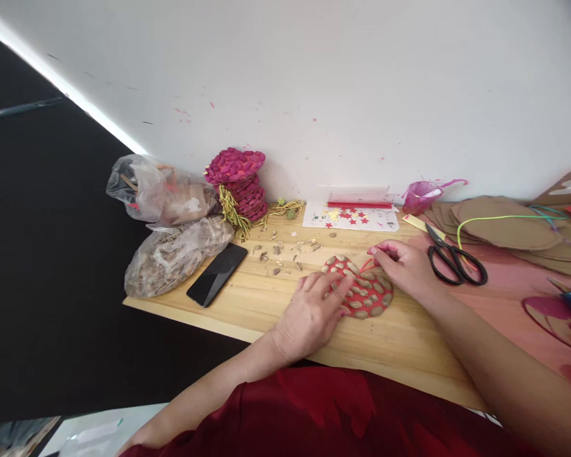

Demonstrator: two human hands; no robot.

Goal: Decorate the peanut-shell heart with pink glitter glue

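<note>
A red heart-shaped piece (367,297) studded with several tan shells lies flat on the wooden table (247,301). My left hand (311,313) rests on its left side with fingers stretched out flat, pressing on the shells. My right hand (402,266) sits at the heart's upper right edge, fingers curled in a pinch on the rim or on something small that I cannot make out.
Black scissors (454,261) lie right of my right hand. A black phone (217,274), two plastic bags (171,254), a stack of pink shell pieces (240,184), loose shells (285,254), a star sheet (352,217), a pink cup (421,195) and brown cutouts (504,228) surround the work.
</note>
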